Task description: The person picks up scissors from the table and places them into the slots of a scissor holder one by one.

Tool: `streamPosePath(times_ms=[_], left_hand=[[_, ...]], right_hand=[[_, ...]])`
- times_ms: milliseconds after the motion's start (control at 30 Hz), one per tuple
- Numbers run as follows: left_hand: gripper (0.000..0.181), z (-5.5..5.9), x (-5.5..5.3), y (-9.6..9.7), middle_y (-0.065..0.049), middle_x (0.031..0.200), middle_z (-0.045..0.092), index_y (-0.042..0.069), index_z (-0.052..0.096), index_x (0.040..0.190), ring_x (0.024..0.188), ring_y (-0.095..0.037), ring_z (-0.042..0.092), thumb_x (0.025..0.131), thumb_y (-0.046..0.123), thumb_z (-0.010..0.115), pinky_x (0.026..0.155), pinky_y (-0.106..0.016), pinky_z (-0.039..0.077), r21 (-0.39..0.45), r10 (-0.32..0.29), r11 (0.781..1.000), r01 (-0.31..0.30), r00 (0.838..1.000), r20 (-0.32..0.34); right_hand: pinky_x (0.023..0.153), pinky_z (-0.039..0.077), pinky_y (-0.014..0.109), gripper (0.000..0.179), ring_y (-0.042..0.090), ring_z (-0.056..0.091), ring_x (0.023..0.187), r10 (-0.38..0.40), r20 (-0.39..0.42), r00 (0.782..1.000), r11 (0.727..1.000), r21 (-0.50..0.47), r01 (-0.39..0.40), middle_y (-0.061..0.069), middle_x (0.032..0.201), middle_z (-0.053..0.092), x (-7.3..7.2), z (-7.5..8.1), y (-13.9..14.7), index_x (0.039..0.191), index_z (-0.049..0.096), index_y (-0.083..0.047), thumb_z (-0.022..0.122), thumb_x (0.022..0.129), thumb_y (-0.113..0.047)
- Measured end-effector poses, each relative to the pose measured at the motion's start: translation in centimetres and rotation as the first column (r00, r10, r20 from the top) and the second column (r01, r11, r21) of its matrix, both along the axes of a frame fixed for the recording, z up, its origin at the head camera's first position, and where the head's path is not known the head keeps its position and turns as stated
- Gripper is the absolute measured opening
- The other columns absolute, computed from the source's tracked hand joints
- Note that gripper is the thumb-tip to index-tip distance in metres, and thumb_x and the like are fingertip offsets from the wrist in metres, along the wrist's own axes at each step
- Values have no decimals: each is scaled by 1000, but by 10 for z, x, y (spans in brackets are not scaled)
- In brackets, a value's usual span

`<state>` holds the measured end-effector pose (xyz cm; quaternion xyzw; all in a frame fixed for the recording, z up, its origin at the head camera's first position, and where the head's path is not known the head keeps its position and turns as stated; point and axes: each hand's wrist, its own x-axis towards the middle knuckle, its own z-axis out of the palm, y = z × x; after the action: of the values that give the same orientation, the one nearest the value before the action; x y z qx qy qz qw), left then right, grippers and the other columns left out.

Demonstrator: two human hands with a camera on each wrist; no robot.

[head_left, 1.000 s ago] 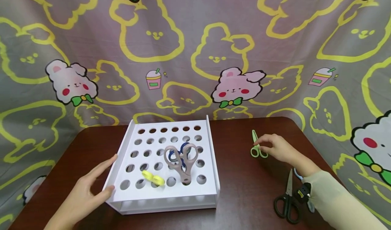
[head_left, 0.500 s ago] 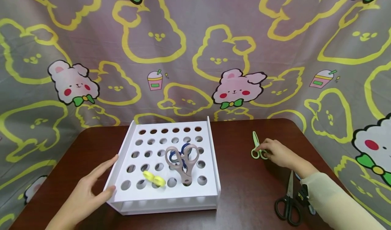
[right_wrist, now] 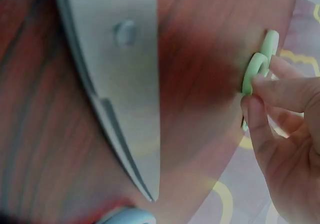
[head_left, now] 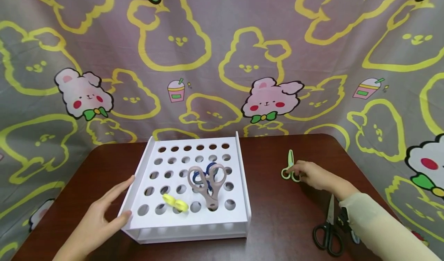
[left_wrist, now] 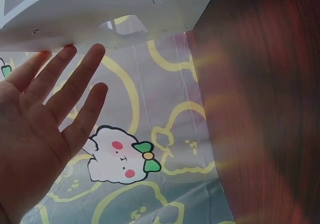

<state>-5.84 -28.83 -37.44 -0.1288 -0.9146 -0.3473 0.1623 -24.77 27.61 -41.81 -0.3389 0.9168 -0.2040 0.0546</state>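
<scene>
My right hand (head_left: 317, 178) pinches a handle loop of the light green scissors (head_left: 290, 159) lying on the table at the right. In the right wrist view, thumb and fingertips meet on that green handle (right_wrist: 254, 69). My left hand (head_left: 93, 220) rests against the left side of a white rack (head_left: 194, 234) with rows of round holes. Its fingers are straight in the left wrist view, fingertips at the rack's side wall (left_wrist: 170, 9). Taupe scissors (head_left: 212, 189), navy scissors (head_left: 211, 167) and a yellow pair's handles (head_left: 175, 203) stick up from the rack.
Black-handled scissors (head_left: 327, 234) lie near the right forearm, their blade (right_wrist: 117, 64) large in the right wrist view. A pale blue-grey handle (right_wrist: 127, 216) shows beside them, mostly hidden by the sleeve. A patterned curtain (head_left: 204, 60) hangs behind the dark wooden table (head_left: 270, 214).
The fingers of my right hand have closed on the green scissors' handle, and the scissors have turned and shifted slightly left. My left hand and the rack stay put.
</scene>
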Motion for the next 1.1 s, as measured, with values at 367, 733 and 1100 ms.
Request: streamPosePath(times_ms=[367,733,1100], left_hand=[[78,-1,0,1,25,147,44,18,46,149,127,17,37,79,-1,76,94,1,25,1,-4,1000,4,1000,-11],[79,-3,-4,-1,25,145,46,20,48,148,128,17,38,77,-1,76,95,2,25,2,-6,1000,6,999,-34],[78,0,-1,1,26,146,44,20,47,149,127,18,36,79,-1,75,93,3,24,-4,8,1000,-8,1000,-7]], right_hand=[[74,49,47,45,34,51,106,0,-152,988,996,88,14,15,123,58,0,-2,-10,114,74,-19,81,75,1],[82,47,57,36,38,46,116,-60,-68,996,995,79,66,9,123,61,-8,-4,-11,114,70,-18,82,80,-14],[72,35,53,37,25,53,98,-105,-59,993,991,74,109,-1,108,61,-8,-8,-11,105,63,-24,85,76,-29]])
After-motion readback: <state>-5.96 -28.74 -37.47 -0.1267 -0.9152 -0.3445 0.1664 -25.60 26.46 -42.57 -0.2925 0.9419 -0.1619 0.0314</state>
